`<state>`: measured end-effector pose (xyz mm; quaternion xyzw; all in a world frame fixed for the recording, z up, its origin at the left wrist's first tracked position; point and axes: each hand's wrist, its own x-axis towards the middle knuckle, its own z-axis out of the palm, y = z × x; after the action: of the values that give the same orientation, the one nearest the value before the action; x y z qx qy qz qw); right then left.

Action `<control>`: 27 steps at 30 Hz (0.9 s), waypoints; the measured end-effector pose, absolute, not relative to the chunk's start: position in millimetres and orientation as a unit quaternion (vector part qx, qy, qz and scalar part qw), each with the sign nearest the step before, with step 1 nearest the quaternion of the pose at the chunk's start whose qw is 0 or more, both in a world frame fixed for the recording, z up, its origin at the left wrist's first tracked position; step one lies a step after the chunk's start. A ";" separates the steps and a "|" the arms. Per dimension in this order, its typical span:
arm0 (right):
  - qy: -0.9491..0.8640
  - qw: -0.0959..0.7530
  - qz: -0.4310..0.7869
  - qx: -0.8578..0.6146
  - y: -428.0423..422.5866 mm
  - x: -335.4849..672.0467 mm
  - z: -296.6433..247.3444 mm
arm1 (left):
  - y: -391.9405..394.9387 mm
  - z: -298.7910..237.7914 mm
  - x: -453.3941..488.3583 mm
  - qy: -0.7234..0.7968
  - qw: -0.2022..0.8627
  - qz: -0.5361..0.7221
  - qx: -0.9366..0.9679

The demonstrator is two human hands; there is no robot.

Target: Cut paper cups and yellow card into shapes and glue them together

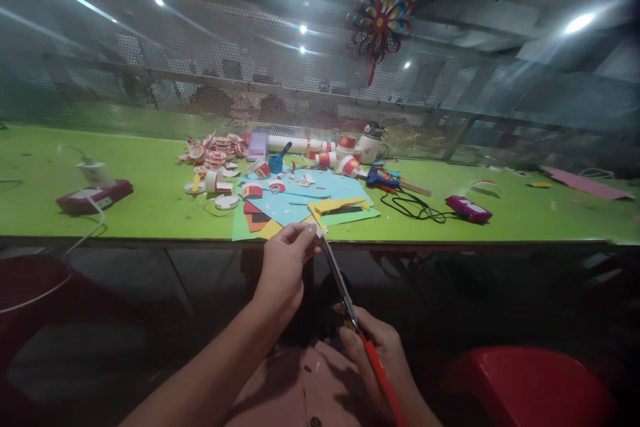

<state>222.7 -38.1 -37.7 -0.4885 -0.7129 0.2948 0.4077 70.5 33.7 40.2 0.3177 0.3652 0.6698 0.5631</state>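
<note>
My left hand [286, 259] is closed in a pinch just off the table's front edge, on a small whitish piece, apparently paper [318, 230]. Long scissors [338, 275] with red-orange handles are gripped in my right hand [383, 343], lower and nearer my body. Their blades point up and away, and the tips come close to the left fingertips. Whether the blades touch the small piece cannot be made out. Beyond the hands lie cut yellow paper [343, 205] and light blue sheets [280, 208] with scraps on top.
On the green table [165, 213] stand red-and-white paper cups [253, 191], a pile of round paper pieces [215, 149] and a white bottle [371, 147]. A blue glue gun [382, 179] has a black cord running to a purple power strip [469, 209]. A red stool [540, 383] is at right.
</note>
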 end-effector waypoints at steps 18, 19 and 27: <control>-0.590 0.391 0.530 -0.466 -45.7 219.3 -19.9 | 31.4 42.6 71.8 0.379 0.545 0.681 0.309; -0.587 0.392 0.535 -0.465 -45.9 219.2 -20.4 | 31.8 42.6 71.9 0.379 0.543 0.681 0.312; -0.627 0.412 0.462 -0.473 -43.1 220.0 -36.6 | 31.7 42.1 71.1 0.383 0.543 0.682 0.308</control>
<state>220.0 -43.1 -36.6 -0.4735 -0.6267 0.4618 0.4120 71.1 31.7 42.1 0.3076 0.3826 0.6816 0.5426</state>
